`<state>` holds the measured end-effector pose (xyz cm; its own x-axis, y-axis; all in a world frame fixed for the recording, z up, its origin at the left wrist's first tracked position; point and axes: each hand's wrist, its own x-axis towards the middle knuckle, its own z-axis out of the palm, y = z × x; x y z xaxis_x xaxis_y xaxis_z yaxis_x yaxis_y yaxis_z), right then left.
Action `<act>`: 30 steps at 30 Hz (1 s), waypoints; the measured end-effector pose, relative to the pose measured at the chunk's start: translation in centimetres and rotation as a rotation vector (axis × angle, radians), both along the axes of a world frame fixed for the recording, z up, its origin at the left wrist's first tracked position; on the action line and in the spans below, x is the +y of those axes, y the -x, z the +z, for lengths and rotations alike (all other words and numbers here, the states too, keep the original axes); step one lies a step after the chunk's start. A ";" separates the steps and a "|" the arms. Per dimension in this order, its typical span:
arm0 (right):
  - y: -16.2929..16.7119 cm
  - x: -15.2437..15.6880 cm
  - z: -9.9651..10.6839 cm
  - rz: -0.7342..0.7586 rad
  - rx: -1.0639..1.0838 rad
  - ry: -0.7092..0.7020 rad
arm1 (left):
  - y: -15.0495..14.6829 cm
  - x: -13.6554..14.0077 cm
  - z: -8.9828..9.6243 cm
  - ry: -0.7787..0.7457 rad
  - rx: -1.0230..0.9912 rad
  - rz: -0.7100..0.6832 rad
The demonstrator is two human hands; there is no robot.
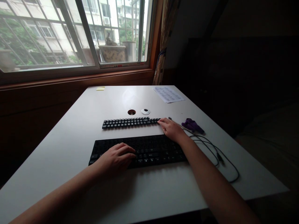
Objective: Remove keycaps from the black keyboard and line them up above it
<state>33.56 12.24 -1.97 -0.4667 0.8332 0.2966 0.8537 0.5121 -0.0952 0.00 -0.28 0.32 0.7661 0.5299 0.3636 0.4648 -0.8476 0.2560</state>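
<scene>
A black keyboard (154, 156) lies across the desk in front of me. Caps with pale marks show along its lower right, while its upper part looks darker, with few caps I can make out. Behind it, black keycaps (126, 123) stand in tidy rows. My left hand (118, 154) rests on the keyboard's left-middle part, fingers extended and slightly bent, the tips partly hidden. At the right end of the keycap rows, my right hand (171, 128) has thumb and forefinger brought together on a small keycap, which the fingers mostly cover.
A black cable (211, 146) loops on the right beside a crumpled purple cloth (193, 125). Farther back are a round desk hole (131, 112), its white cover (145, 111), printed sheets (169, 94) and yellow sticky notes (100, 88). The white desk (58, 149) ends near a barred window.
</scene>
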 end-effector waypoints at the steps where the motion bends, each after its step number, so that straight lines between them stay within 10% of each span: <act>1: 0.0 0.0 0.0 0.000 0.001 0.000 | 0.0 0.0 0.0 0.003 0.002 0.000; 30: 0.1 -0.2 0.1 -0.004 0.021 0.005 | -0.1 -0.1 0.1 -0.007 -0.026 -0.004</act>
<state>33.48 12.08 -1.85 -0.4573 0.8365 0.3019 0.8532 0.5084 -0.1163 0.06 -0.38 0.40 0.7582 0.5245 0.3873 0.4548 -0.8511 0.2623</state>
